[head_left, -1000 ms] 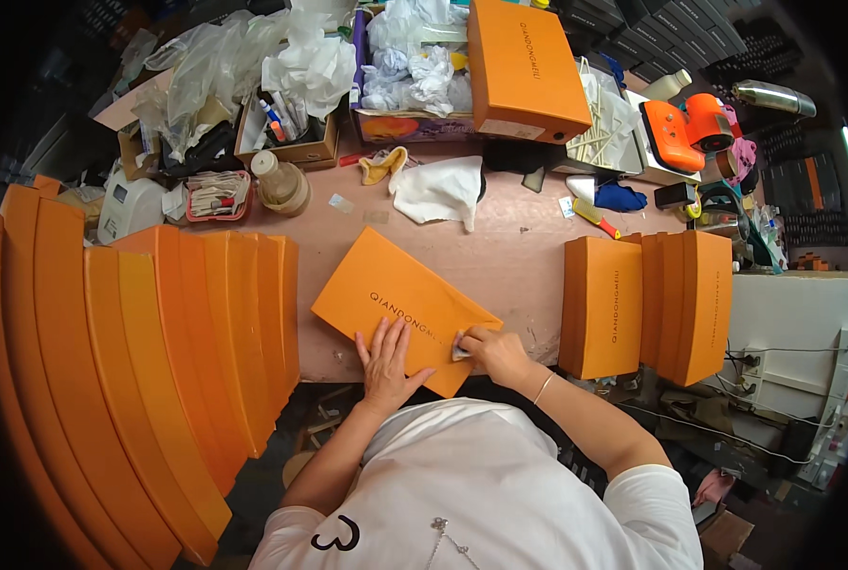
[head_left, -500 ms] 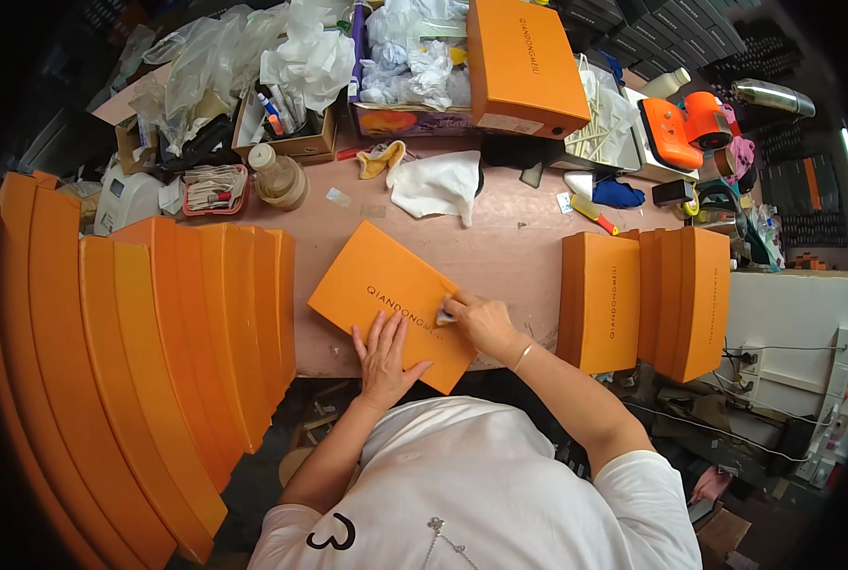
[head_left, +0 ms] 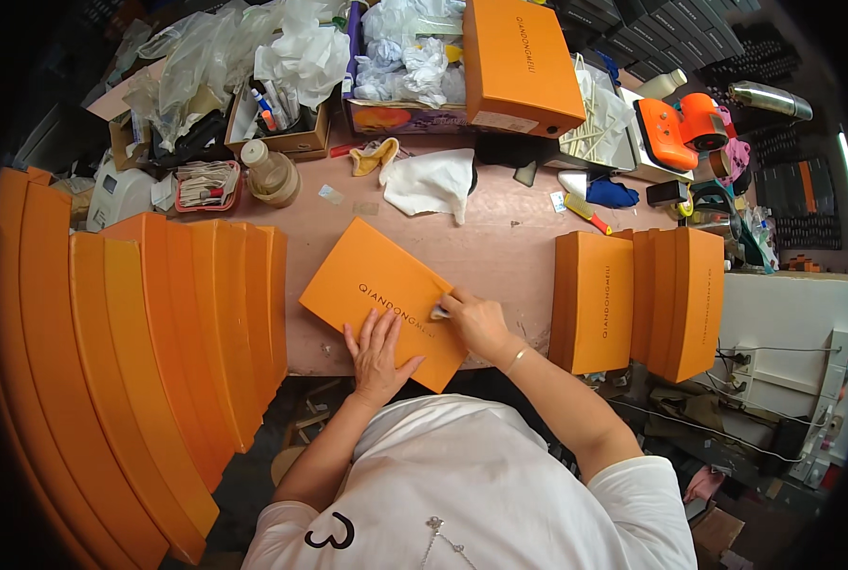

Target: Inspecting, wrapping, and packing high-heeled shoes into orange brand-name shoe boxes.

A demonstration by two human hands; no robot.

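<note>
Grip: our left hand lay open, palm flat on the orange box lid; our right hand pinched a small pale pad against its right edge.
Left stack: orange lids stood fanned on edge, well apart from our hands.
Lid: it sat tilted on the brown worktable, its near corner over the table's front edge.
Right stack: more orange boxes stood just beside our right wrist.
Back: a white cloth lay behind the lid.

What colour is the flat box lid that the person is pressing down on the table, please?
The box lid is orange with dark lettering, seen best in the head view.
</note>
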